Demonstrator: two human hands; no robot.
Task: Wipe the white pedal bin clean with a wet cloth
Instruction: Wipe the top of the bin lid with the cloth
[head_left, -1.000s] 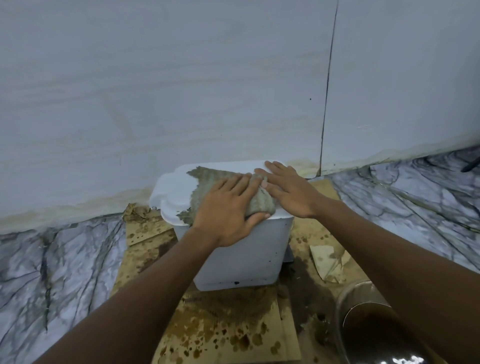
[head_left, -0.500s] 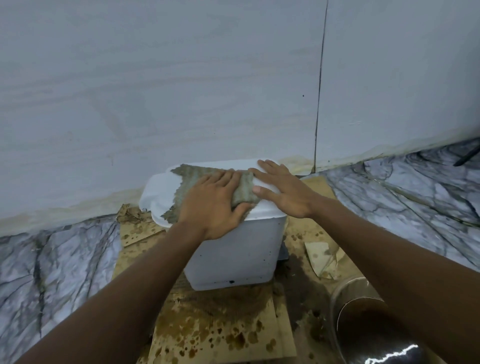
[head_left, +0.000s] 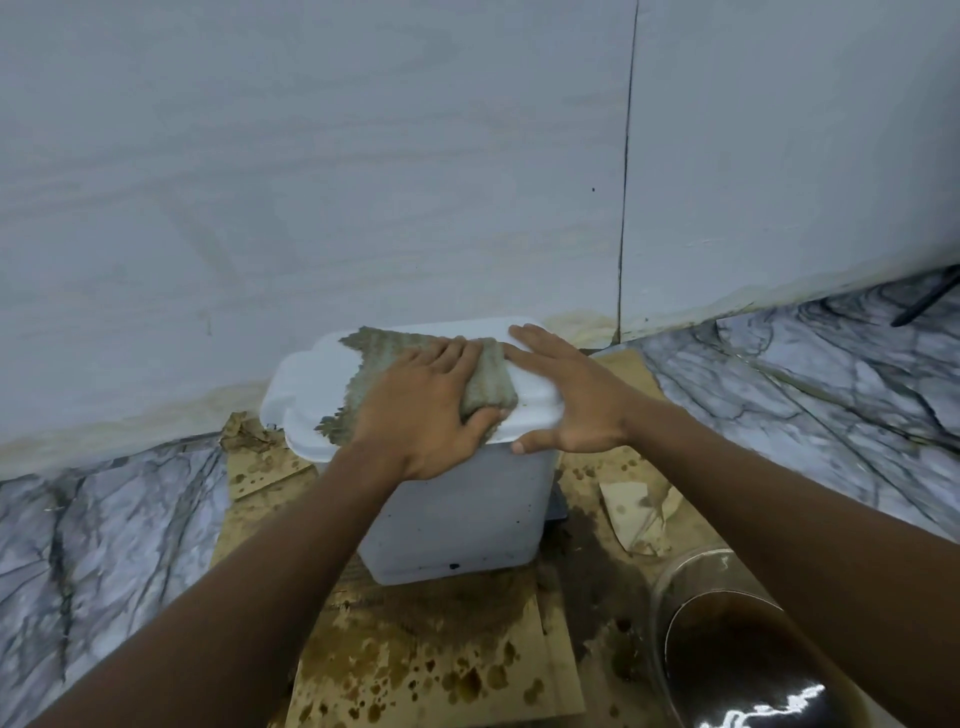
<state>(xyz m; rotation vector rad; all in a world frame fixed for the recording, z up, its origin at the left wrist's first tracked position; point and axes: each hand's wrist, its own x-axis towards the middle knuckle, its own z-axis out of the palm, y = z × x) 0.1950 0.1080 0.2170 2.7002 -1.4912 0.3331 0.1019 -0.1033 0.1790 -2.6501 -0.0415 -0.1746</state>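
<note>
The white pedal bin (head_left: 457, 519) stands on stained cardboard against the wall, with its lid (head_left: 306, 384) closed. A grey-green wet cloth (head_left: 379, 353) lies spread over the middle of the lid. My left hand (head_left: 421, 415) lies on the cloth with its fingers flat, and the thumb bunches the cloth's right end against the forefinger. My right hand (head_left: 571, 395) rests flat on the lid's right end, touching the cloth's edge. Its thumb hangs over the lid's front rim.
Wet, brown-spotted cardboard (head_left: 431, 670) covers the marble floor (head_left: 104, 519) under and in front of the bin. A clear container of dark water (head_left: 737, 654) stands at the lower right. A torn cardboard scrap (head_left: 634, 514) lies right of the bin. The pale wall (head_left: 363, 182) rises directly behind.
My left hand has gathered the cloth's right end a little more under the thumb. My right thumb has dropped over the lid's front rim. The bin has stayed in place.
</note>
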